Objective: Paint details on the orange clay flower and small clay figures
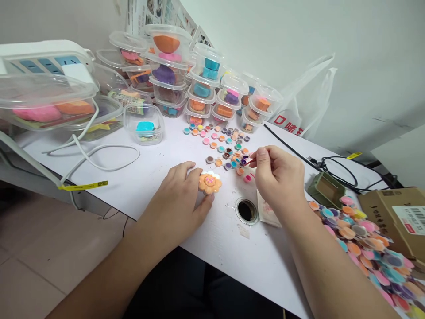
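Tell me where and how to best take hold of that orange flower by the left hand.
The orange flower is probably best held by its outer petals, coming from the right: the left hand is at its left edge, while the right edge looks free. It faces up, so a light pinch on the scalloped rim should spare the pink-marked centre.

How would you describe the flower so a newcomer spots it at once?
On the white table, find the left hand. The flower sits between its thumb and fingers. Orange and white petals around a pink-marked centre set it apart from the paint pots beyond.
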